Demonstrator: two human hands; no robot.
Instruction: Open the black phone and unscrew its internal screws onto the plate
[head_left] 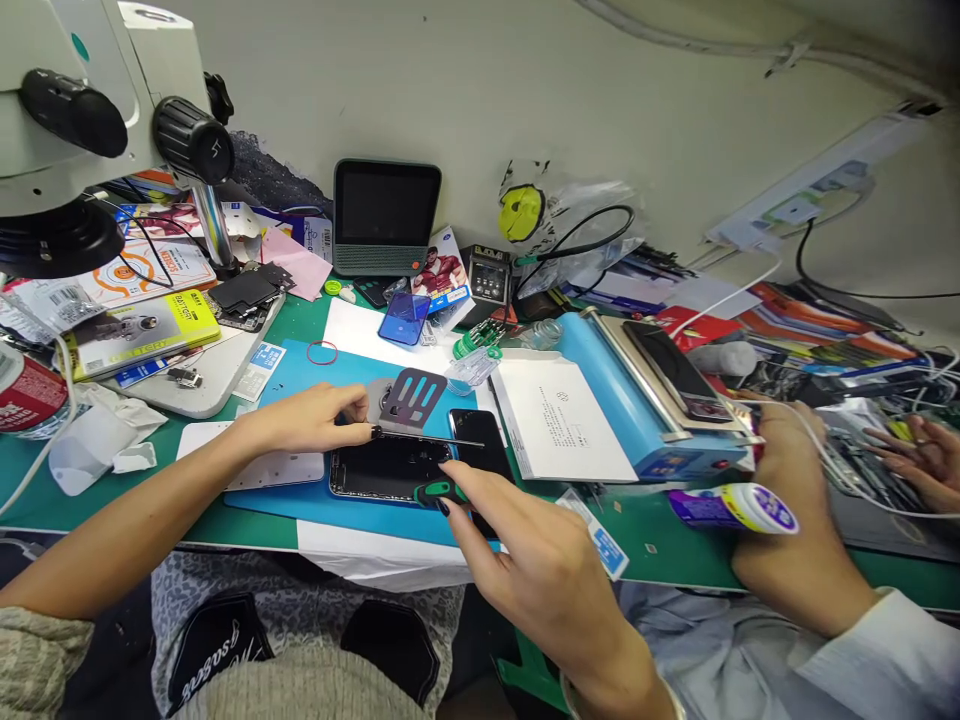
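Left hand: from my remote seat in the head view, the left hand point(330, 415) has its fingers pinched on a thin dark panel point(431, 438), raised nearly edge-on.
Right hand: I see the right hand point(536, 525) with thumb and forefinger closed around a green-and-black tool point(441, 491); its tip I cannot make out.
Opened phone: the phone point(382, 472) lies between both sets of fingers, below the panel, on a blue mat point(360, 515).
Slotted piece: a slotted grey piece point(412, 397) slants just beyond the left fingers.
White box: the box point(562, 420) sits beyond the right fingers on the green worktop point(667, 550).
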